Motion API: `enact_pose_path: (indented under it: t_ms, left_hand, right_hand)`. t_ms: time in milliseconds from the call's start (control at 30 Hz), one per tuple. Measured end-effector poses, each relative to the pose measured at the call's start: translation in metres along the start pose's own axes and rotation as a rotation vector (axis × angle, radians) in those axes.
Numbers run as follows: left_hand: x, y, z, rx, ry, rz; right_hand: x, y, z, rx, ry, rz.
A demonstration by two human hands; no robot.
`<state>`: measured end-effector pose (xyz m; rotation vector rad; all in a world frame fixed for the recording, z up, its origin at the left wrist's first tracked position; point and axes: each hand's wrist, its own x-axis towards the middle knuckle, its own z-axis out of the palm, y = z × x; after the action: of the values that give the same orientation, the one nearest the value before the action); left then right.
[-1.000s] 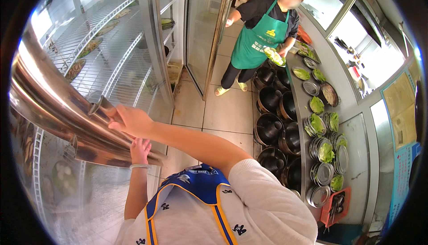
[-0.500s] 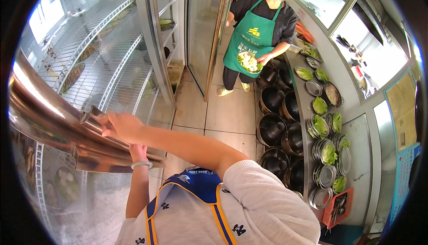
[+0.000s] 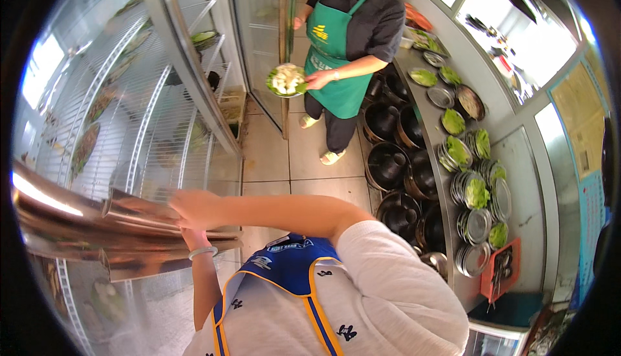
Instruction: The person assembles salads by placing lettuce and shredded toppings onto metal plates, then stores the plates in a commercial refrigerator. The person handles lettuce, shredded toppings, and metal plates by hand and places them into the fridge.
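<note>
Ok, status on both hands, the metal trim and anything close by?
Right hand at the shiny metal trim, grip blurred. Left hand just below, partly hidden. Co-worker in green apron by open glass door, holding plate of food.

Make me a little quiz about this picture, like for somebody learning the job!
1. Pick one: what colour are the round pots? (A) white (B) black (C) blue
2. True or false: the right hand is at the shiny handle.
3. Fill in: the bracelet is on the person's ____ wrist.

Key: 1. B. 2. True. 3. left.
</note>
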<state>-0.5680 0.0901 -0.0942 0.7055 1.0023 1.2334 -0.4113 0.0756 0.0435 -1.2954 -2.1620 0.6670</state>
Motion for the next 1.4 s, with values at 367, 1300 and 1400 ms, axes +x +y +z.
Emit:
enact_pose_path:
  t_ms: [367, 1300, 1400]
  left_hand:
    - [0.015, -0.091, -0.048, 0.726, 0.105, 0.035]
    - [0.053, -0.327, 0.084, 1.479, -0.791, -0.558]
    - [0.031, -0.338, 0.117, 1.637, -0.796, -0.501]
  right_hand:
    - [-0.402, 0.202, 0.060, 0.007, -0.100, 1.168]
    - [-0.680, 0.264, 0.044, 0.323, 0.233, 1.653]
    - [-0.692, 0.279, 0.037, 0.335, 0.230, 1.615]
